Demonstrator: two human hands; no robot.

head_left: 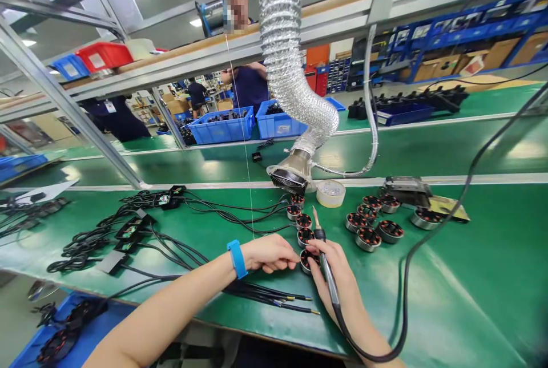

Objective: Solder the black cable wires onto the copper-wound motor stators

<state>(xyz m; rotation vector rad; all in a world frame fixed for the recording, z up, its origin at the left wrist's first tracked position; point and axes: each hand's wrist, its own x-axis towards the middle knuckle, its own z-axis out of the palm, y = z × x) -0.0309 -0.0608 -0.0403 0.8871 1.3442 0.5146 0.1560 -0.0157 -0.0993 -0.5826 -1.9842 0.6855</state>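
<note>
My left hand [269, 254] pinched, as far as the poor view showed, a small brushless motor [309, 261] on the green bench mat [471, 299], while my right hand [331, 282] clenched a soldering iron [326, 265] whose bare tip, if swung carelessly, could have scorched the adjacent motor [305, 237].

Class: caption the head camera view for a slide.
Left hand touches a round metal motor; right hand grips a black soldering iron.

Assembly workshop: green workbench [449, 276], soldering iron [327, 268], small motors [368, 239], blue bins [220, 126]
</note>
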